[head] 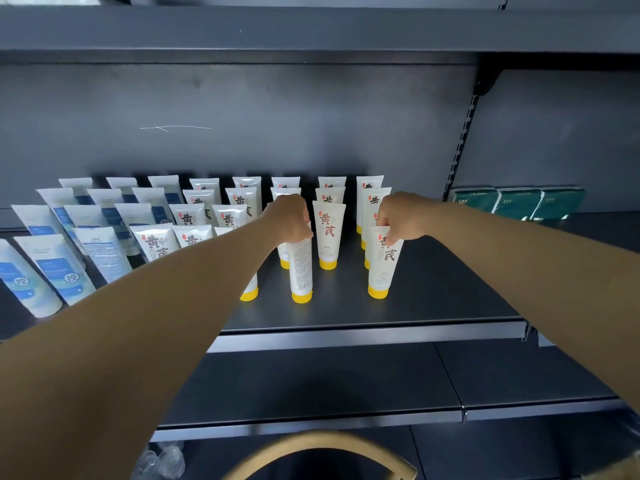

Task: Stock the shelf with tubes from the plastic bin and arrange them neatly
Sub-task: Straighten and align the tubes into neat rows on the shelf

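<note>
Both my arms reach onto the dark shelf (433, 299). My left hand (292, 216) grips the top of a white tube with a yellow cap (300, 271), which stands cap-down with its printed back facing me. My right hand (403, 216) pinches the crimped top of another yellow-capped tube (381, 268), upright at the front of the rightmost row. Several rows of the same yellow-capped tubes (327, 233) stand behind them. The plastic bin is out of view.
Rows of white and blue tubes (104, 233) stand on the shelf's left part. Dark green packs (516, 200) lie at the back right. Bare shelf surface lies to the right of the tubes. A lower shelf (346, 386) runs beneath, and a tan curved rim (322, 441) shows at the bottom.
</note>
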The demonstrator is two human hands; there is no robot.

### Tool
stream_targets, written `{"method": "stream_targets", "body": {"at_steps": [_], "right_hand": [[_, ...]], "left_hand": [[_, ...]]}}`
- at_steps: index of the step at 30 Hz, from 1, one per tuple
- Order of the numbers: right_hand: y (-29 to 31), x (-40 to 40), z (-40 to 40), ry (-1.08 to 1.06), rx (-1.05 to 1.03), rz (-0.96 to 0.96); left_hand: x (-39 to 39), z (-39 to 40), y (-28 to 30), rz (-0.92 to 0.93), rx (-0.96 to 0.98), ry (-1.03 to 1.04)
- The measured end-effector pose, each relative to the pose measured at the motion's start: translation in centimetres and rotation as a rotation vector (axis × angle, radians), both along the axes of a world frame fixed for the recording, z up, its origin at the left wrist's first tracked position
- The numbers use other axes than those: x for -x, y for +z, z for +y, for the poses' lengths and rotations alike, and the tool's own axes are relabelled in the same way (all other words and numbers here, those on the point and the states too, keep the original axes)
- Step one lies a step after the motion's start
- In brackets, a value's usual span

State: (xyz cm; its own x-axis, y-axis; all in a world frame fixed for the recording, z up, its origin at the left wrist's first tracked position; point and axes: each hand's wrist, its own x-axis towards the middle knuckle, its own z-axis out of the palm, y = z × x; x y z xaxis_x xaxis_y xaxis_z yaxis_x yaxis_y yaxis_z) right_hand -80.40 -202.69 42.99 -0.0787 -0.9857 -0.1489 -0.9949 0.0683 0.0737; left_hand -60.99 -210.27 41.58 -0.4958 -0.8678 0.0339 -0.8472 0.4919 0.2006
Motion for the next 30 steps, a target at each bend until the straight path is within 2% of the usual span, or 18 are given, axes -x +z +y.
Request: {"method": "stream_targets", "body": {"at_steps": [5,13,20,30], "right_hand": [[-0.3,-0.1,0.1,-0.012,0.017,0.006],[-0.6,-0.1,0.1,-0.004,0.033,0.037],[-0.6,-0.2,0.2,-0.003,0.042,0.036],[-0.6,-0.1,0.2,0.009,0.042,0.069]], "left_hand": [[0.4,0.4,-0.3,0.098,-0.058,-0.002],[-1.4,0.9,1.5,0.152,-0.128,-0.205],[-2.1,1.0,2.1,0.058,-0.188,-0.184],[-2.5,0.2,1.3,-0.047,-0.121,-0.277]]}}
